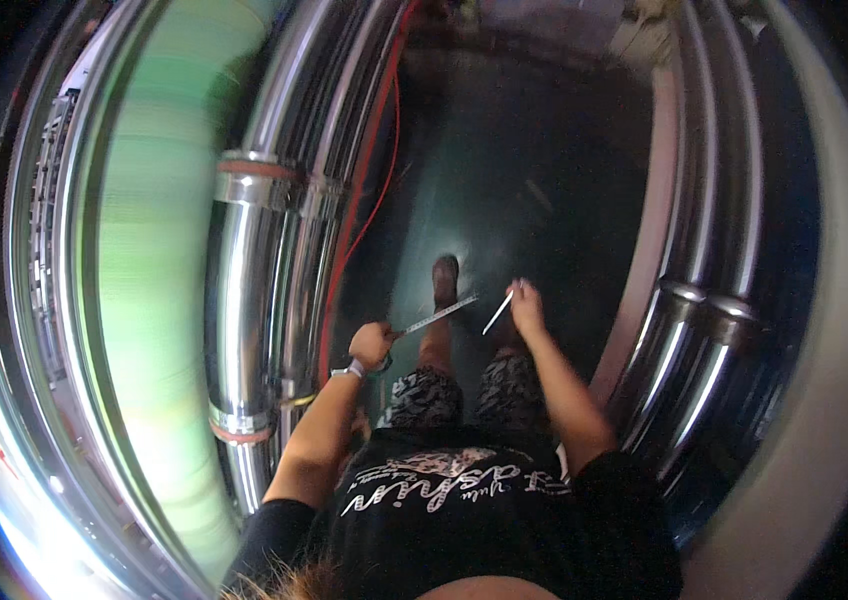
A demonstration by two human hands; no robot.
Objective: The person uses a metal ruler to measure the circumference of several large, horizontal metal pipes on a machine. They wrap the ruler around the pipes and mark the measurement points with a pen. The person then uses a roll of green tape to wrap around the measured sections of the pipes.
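Observation:
My left hand [372, 344] is closed around one end of a flat metal ruler [441, 313] that points up and to the right. A watch sits on that wrist. My right hand [525, 307] pinches a thin white pen-like stick [498, 312] whose tip slants down to the left. The two hands are apart, held over my legs. One shoe [445, 280] is stepped forward on the dark floor.
Large shiny steel pipes [244, 300] with clamped joints run along my left, beside a blurred green cylinder [154, 260]. A red cable [359, 190] hangs along the pipes. More steel pipes [689, 350] stand at the right. A dark green floor [534, 170] stretches ahead.

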